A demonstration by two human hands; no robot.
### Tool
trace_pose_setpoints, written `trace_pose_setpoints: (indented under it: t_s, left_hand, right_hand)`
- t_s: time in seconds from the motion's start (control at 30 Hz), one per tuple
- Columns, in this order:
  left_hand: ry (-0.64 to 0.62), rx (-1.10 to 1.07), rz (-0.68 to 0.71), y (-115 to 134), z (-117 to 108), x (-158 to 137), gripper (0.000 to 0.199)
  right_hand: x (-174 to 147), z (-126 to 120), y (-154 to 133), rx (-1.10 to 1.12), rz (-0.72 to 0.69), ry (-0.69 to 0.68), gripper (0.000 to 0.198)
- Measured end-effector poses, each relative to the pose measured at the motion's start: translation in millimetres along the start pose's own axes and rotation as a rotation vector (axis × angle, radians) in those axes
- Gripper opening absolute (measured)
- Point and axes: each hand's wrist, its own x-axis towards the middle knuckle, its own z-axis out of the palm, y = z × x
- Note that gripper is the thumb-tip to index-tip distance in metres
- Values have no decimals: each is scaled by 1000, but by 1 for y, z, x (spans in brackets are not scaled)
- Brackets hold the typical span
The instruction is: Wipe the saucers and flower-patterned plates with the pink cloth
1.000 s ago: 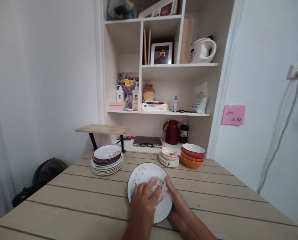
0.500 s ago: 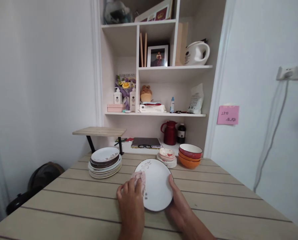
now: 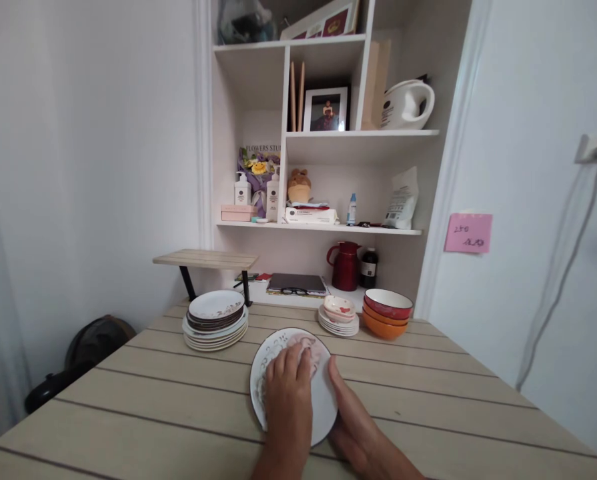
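Note:
A white plate (image 3: 324,405) with a dark rim and a floral pattern on its left side is held over the table, tilted toward me. My right hand (image 3: 354,421) grips its right edge, thumb on the upper face and the other fingers behind. Across the plate's face lies my left hand (image 3: 289,393), its fingers closed on a pale pink cloth (image 3: 311,350) pressed against the surface. Part of the cloth and of the pattern is hidden by that hand.
Stacked plates (image 3: 215,321) stand at the left near a small raised wooden shelf (image 3: 205,259). Behind the held plate are small dishes (image 3: 338,316) and nested red and orange bowls (image 3: 387,313). A red jug (image 3: 345,267) and a laptop (image 3: 297,284) sit at the back.
My left hand has moved the cloth from the plate's left edge to the right, across its upper middle. The plate has shifted slightly left and down and turned in my right hand.

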Motion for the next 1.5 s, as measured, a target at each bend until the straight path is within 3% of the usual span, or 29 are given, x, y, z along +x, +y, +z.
trace_pose_setpoints:
  t_s: [0.2, 0.3, 0.53, 0.87, 1.07, 1.17, 1.27, 1.5]
  left_hand:
    - [-89, -301, 151, 7, -7, -5, 26]
    - [-85, -352, 209, 8, -6, -7, 21]
    - [-40, -241, 193, 5, -5, -9, 15]
    - [16, 74, 14, -8, -15, -13, 19]
    - [29, -138, 261, -3, -12, -11, 25]
    - [33, -159, 308, 1, -7, -6, 26]
    - [36, -123, 241, 3, -3, 0, 26]
    - [-49, 120, 22, -10, -11, 9, 29]
  right_hand:
    - [0, -2, -11, 75, -43, -18, 60]
    - [-1, -1, -19, 59, -100, 1, 68]
    - [-3, -5, -34, 34, -167, 19, 82]
    - [-2, -12, -35, -14, -231, 208, 75]
    - [-2, -12, -31, -40, -151, 116, 75]
    - [-2, -7, -23, -60, -76, 64, 75]
    - [-2, -2, -15, -49, -6, 37, 73]
    - [-2, 3, -10, -22, -36, 13, 72]
